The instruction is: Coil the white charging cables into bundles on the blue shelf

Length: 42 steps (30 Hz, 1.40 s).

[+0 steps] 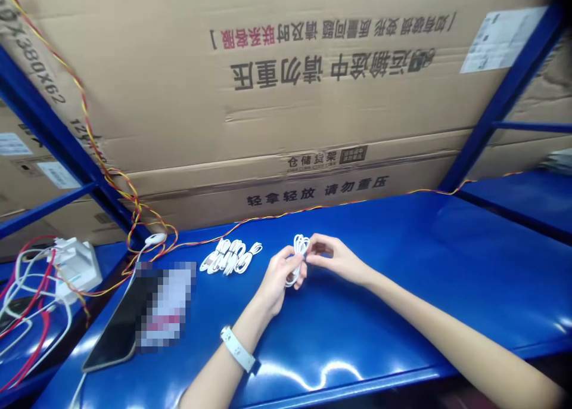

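The white cable coil (295, 260) is held above the blue steel shelf (393, 266), between both hands. The left hand (279, 281) is closed around its lower loops, its grip shut. The right hand (335, 257) pinches the coil's upper edge between thumb and fingers, its grip also closed. The fingers hide part of the coil, and neither cable end can be made out.

A row of bundled white cables (230, 257) lies on the shelf to the left of the hands, their loops too overlapped to count reliably. Further left is a black smartphone (111, 325), partly obscured by a pixelated patch (167, 304) whose content cannot be read. A white charging block (75, 269) with red and white leads (27, 301) is cut off by the frame edge. A red-and-yellow twisted wire (277, 213) runs along the rear of the shelf. A white band (236, 349) circles the left wrist.

The cardboard carton (268, 99) behind the shelf bears inverted Chinese print: "运输途中 请勿重压", "仓储货架" and "轻拿轻放 请勿重压". Its white label (503, 39) is illegible.
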### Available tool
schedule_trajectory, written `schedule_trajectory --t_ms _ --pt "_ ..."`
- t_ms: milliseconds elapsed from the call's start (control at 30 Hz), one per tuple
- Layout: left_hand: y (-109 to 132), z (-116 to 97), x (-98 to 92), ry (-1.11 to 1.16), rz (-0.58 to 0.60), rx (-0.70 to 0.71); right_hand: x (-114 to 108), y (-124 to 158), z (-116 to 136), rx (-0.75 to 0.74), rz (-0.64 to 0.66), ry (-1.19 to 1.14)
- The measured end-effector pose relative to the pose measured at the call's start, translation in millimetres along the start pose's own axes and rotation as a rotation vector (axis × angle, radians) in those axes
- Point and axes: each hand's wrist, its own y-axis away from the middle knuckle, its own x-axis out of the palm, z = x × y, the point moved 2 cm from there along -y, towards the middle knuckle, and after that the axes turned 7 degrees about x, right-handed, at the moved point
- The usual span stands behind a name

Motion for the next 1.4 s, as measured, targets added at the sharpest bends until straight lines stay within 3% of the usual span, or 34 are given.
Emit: schedule_trajectory --t_ms 300,600,733,900,1033,1233,1400 --pt "6 8 2.9 0.31 0.188 -0.218 2 6 11 -0.072 0.126 0.001" --pt "6 1 0.3 0.107 0.15 -0.201 4 7 9 -0.129 0.115 0.094" --pt "1 -7 -10.7 -0.188 0.14 -0.118 -2 1 -2 -0.035 0.029 0.154" --pt "-4 -18 -36.3 -1.176 -0.221 0.17 -10 -5 -17 0.097 -0.114 0.182" --pt "-5 -20 -48.7 -1.693 -0.313 0.217 -14 -6 -22 0.172 -0.2 0.246" --pt "-6 -17 -67.8 -1.871 -0.373 0.05 -14 -8 -29 0.174 -0.199 0.292" --pt "-6 -17 -96.2 -1.847 -0.543 -0.159 -4 -5 -21 0.114 -0.123 0.331"
